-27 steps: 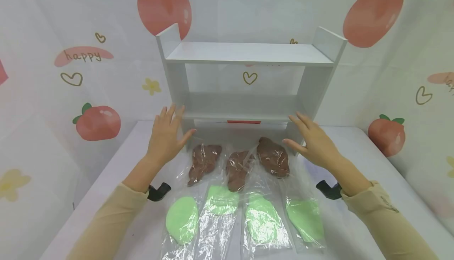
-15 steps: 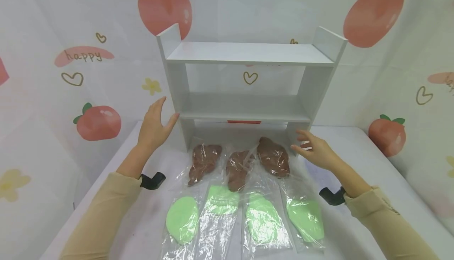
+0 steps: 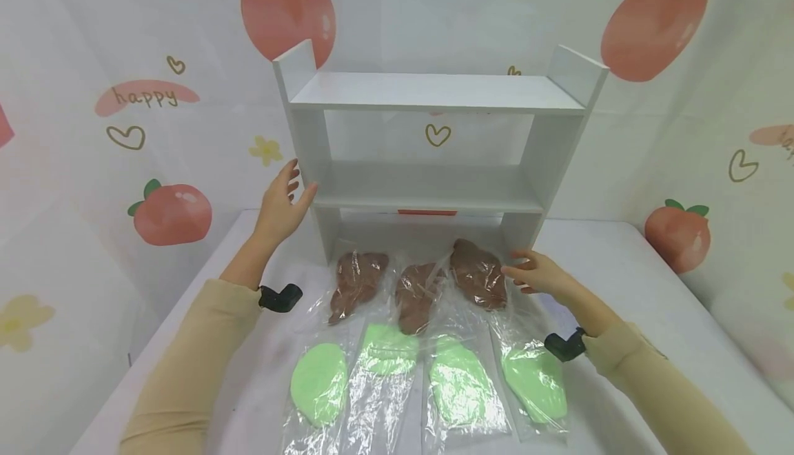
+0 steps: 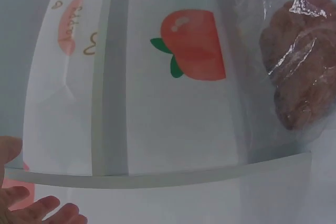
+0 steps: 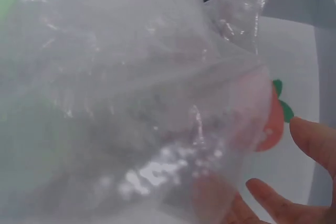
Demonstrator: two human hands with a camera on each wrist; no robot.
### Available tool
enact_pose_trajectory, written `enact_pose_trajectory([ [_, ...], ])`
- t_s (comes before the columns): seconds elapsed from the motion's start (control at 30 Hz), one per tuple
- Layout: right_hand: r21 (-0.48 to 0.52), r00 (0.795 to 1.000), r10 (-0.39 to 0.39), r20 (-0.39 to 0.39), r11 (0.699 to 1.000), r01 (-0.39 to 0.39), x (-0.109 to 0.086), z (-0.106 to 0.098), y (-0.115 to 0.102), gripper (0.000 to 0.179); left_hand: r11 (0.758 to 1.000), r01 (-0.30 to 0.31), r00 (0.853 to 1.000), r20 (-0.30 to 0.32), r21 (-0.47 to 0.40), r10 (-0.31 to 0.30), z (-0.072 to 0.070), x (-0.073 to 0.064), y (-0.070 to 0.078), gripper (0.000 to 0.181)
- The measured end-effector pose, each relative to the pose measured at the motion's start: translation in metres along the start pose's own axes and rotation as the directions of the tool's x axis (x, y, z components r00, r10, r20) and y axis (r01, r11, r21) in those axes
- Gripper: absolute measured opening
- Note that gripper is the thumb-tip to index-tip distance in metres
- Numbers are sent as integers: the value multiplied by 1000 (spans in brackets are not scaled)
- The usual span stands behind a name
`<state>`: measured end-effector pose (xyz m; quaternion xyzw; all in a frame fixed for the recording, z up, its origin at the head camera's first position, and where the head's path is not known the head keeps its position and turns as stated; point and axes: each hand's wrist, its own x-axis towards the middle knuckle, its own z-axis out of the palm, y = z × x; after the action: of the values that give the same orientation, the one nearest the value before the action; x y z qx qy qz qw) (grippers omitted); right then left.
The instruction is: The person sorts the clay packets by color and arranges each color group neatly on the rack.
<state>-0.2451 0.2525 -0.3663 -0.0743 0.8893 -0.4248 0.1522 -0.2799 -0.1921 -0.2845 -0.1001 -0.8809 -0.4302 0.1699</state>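
Note:
A white shelf unit [image 3: 434, 186] stands at the back of the table. At its left side panel, my left hand [image 3: 278, 212] is raised. In the left wrist view, the thumb [image 4: 9, 149] and fingers [image 4: 44, 209] lie on either side of the panel's edge; contact cannot be told. My right hand [image 3: 546, 277] is low beside the right brown piece in a clear bag [image 3: 477, 277], with thumb and fingers apart. Two other bagged brown pieces, left [image 3: 360, 279] and middle [image 3: 414, 298], lie near the shelf's foot. Clear plastic [image 5: 157, 103] partly covers the right fingers in the right wrist view.
Several bagged light green pieces [image 3: 455, 379] lie in a row on the white table [image 3: 248, 400], nearer the person. A printed white cloth [image 3: 422, 14] hangs behind and at the sides. A dark wrist mount [image 3: 280, 298] sits on each wrist.
My left hand first moved out to the left of the shelf, then back toward its side panel. The right hand has come down from the shelf toward the right brown piece.

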Motion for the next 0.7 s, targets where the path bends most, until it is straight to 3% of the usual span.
enact_pose_trajectory([
  [0.17, 41, 995, 92, 23, 995, -93, 7, 5, 5, 69, 997, 38, 999, 22, -72, -36, 5, 4, -3, 66],
  [0.3, 60, 989, 141, 47, 988, -143, 12, 9, 7, 73, 993, 50, 999, -12, -108, -51, 9, 6, -7, 62],
  [0.5, 66, 986, 156, 63, 985, -160, 15, 15, 7, 74, 994, 27, 994, -99, -108, -37, 13, 7, -9, 54],
  [0.7, 32, 989, 138, 55, 990, -140, 19, 21, 9, 77, 995, 30, 988, -147, -94, -44, 16, 5, -11, 50],
])
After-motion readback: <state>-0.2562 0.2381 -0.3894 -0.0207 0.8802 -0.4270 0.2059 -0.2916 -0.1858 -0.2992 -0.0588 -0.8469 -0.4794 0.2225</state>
